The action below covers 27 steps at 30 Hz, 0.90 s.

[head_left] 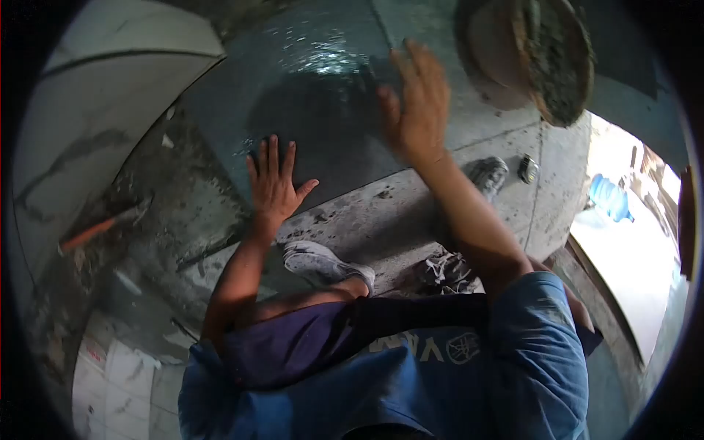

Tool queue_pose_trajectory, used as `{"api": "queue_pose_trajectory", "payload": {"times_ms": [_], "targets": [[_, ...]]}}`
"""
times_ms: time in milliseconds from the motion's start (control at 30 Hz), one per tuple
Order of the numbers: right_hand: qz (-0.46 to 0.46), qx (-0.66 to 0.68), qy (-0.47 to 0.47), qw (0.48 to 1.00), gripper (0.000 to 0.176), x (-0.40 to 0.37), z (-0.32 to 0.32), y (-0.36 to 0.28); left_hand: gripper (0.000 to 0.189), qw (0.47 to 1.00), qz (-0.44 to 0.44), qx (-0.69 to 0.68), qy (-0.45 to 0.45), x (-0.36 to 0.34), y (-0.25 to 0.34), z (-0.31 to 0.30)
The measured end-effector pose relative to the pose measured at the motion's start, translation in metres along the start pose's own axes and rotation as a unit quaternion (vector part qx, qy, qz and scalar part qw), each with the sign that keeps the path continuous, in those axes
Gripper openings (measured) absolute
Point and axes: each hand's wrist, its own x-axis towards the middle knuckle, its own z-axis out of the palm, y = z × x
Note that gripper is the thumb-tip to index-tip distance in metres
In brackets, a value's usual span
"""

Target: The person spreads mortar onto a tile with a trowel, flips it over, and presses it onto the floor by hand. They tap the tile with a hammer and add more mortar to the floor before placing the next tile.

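A large dark grey floor tile (315, 117) lies in front of me, its surface wet and shining near the far side. My left hand (273, 187) rests on its near left part, palm down with the fingers spread. Over the tile's right part is my right hand (419, 110), fingers stretched out and the thumb apart, holding nothing. To the right of that hand stands a bucket (506, 48) coated inside with grey mortar.
An orange-handled tool (88, 236) lies on the rough floor at left, near large marble-patterned tiles (95, 95). My shoe (315, 262) is close to the tile's near edge. A small dark object (528, 169) lies at right; a blue water jug (610, 198) is farther right.
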Motion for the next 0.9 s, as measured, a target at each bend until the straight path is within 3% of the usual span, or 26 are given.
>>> {"api": "queue_pose_trajectory", "payload": {"times_ms": [100, 200, 267, 367, 433, 533, 567, 633, 700, 900], "targets": [[-0.051, -0.015, 0.036, 0.998, 0.056, 0.02, 0.032, -0.002, 0.093, 1.0, -0.007, 0.003, 0.02, -0.024, -0.009, 0.012], [0.007, -0.057, 0.008, 0.998, 0.065, -0.027, 0.079, 0.008, 0.091, 1.0, -0.022, 0.012, -0.013, -0.027, -0.005, 0.002], [0.015, -0.072, -0.222, 0.972, 0.075, -0.056, 0.095, 0.022, 0.091, 0.998, -0.032, 0.013, -0.055, -0.022, -0.008, 0.0], [0.077, -0.042, -0.213, 0.973, 0.083, -0.032, 0.086, 0.01, 0.094, 0.999, -0.019, 0.025, -0.022, -0.022, -0.007, 0.002], [0.044, -0.013, -0.109, 0.993, 0.083, -0.009, 0.071, -0.02, 0.095, 1.0, -0.006, 0.03, 0.003, -0.018, -0.012, 0.009], [0.071, 0.014, -0.075, 0.995, 0.083, 0.008, 0.05, -0.056, 0.095, 0.999, -0.005, 0.036, -0.016, -0.028, -0.009, 0.011], [0.075, 0.009, -0.075, 0.994, 0.083, -0.009, 0.064, -0.044, 0.095, 0.999, -0.012, 0.041, -0.023, -0.025, -0.01, 0.01], [0.092, -0.069, -0.244, 0.963, 0.083, -0.068, 0.099, -0.013, 0.096, 0.999, -0.013, 0.041, -0.028, -0.031, -0.008, 0.009], [0.081, -0.058, -0.234, 0.967, 0.083, -0.067, 0.11, -0.002, 0.094, 1.0, -0.022, 0.022, -0.006, -0.024, -0.009, 0.009], [0.094, 0.018, -0.181, 0.979, 0.079, -0.076, 0.082, -0.01, 0.09, 0.992, -0.071, 0.032, -0.099, -0.013, 0.001, -0.012]]}}
